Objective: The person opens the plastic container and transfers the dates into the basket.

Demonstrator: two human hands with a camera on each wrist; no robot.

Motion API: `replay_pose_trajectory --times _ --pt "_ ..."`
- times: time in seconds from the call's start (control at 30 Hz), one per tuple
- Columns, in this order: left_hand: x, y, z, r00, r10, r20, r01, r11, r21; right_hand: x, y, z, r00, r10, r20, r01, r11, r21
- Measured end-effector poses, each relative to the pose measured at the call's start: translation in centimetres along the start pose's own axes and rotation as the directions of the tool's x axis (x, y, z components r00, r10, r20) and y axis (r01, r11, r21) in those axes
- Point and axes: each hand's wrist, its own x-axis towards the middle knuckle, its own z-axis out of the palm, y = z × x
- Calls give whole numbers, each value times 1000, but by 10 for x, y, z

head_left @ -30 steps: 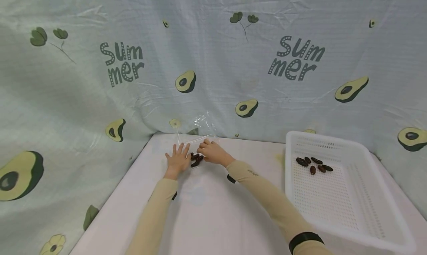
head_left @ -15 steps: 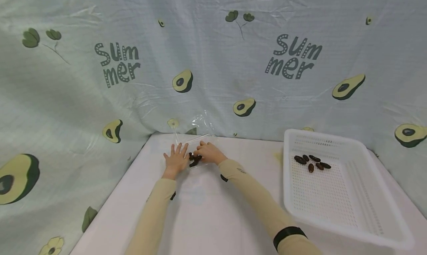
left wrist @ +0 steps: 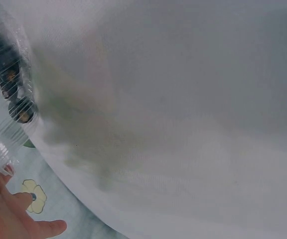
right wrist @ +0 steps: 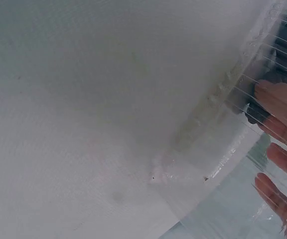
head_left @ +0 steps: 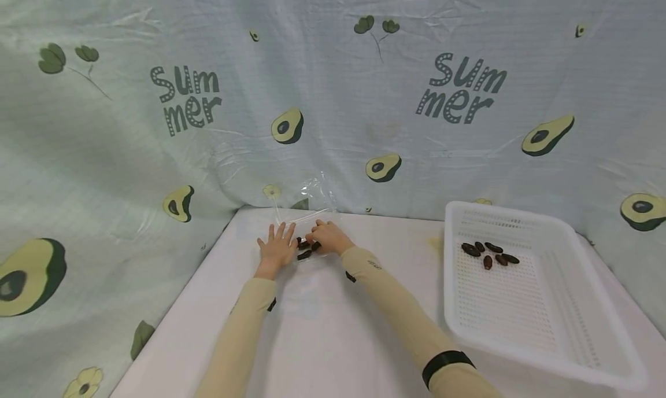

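Observation:
Several dark brown dates (head_left: pixel 304 254) lie grouped on the table inside a clear plastic bag (head_left: pixel 298 216), whose far part stands up against the backdrop. Just left of them, my left hand (head_left: pixel 276 250) lies with spread fingers on the bag's side; its thumb reaches toward the dates. My right hand (head_left: pixel 329 238) comes from the right with bent fingers. In the right wrist view, its thumb and a finger (right wrist: pixel 270 127) sit on either side of a date (right wrist: pixel 255 112), pinching it at the striped plastic. The left wrist view shows dates (left wrist: pixel 9 74) under the bag's clear, striped film.
A large white perforated basket (head_left: pixel 541 352) stands at the right of the table, with several more dates (head_left: pixel 487 262) toward its back left. A printed fabric backdrop (head_left: pixel 333 97) closes off the back and sides of the white table (head_left: pixel 322 340).
The dates beside my right fingers have spread apart a little, one now nearer the right fingertips. My right forearm has shifted slightly left. My left hand stays in place.

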Motion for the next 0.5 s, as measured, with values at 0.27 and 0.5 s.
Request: replay_pose_trajectory --times 0.27,0.5 --pt "1 1 1 1000 -5 3 4 1000 8 0 3 4 999 -21 -25 21 1000 -21" --pt "1 1 3 1000 -10 -8 10 1000 5 -1 4 2 996 -68 -65 59 991 -121"
